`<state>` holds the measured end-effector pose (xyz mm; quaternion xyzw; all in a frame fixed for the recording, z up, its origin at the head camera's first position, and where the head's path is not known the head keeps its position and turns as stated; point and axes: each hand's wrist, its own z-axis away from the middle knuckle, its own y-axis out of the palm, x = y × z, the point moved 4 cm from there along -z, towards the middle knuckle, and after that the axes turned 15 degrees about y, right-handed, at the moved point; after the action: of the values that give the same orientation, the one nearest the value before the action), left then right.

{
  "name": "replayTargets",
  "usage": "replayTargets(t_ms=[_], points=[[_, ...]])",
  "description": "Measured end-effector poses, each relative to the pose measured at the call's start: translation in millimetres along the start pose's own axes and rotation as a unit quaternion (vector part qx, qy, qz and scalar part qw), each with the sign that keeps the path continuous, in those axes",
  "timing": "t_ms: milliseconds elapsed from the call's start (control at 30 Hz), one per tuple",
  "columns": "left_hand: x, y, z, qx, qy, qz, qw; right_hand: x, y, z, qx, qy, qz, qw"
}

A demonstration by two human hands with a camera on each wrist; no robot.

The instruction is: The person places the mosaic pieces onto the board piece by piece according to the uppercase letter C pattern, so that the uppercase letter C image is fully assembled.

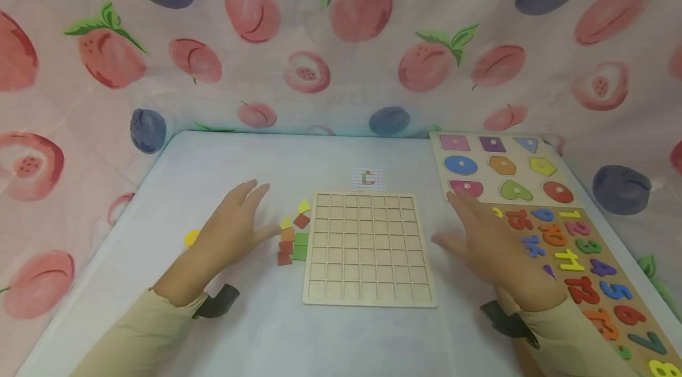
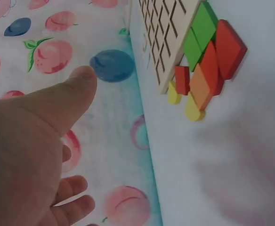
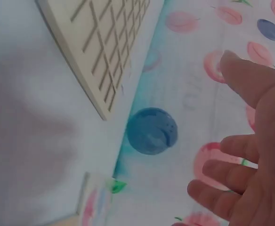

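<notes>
A pale wooden grid board lies flat mid-table, its cells bare. Along its left side sits a cluster of small flat tiles: green rectangles, red squares, an orange piece and yellow pieces. Just behind the board lies a small printed pattern card. My left hand hovers left of the tiles, fingers extended and holding nothing. To the board's right, my right hand is also raised with loose fingers and nothing in it. In the wrist views, both hands show spread thumbs.
At the right back lies a shape puzzle board with knobbed pieces. In front of it is a number puzzle board, partly behind my right arm. A yellow round piece shows beside my left wrist. Fruit-printed cloth hangs behind the table.
</notes>
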<state>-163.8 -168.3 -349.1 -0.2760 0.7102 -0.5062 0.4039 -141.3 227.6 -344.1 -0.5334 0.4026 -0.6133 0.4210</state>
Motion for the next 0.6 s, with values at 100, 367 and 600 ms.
replayTargets(t_ms=[100, 367, 600], points=[[-0.4, 8.1, -0.3, 0.001, -0.004, 0.037, 0.9993, 2.5, 11.3, -0.7, 0.023, -0.005, -0.016, 1.0], [3.6, 30.0, -0.9, 0.025, -0.043, 0.116, 0.992, 3.0, 34.9, 2.0, 0.044, -0.059, -0.053, 0.996], [13.1, 46.4, -6.2, 0.031, -0.068, 0.146, 0.9864, 1.6, 52.1, -2.5, 0.044, -0.055, -0.066, 0.995]])
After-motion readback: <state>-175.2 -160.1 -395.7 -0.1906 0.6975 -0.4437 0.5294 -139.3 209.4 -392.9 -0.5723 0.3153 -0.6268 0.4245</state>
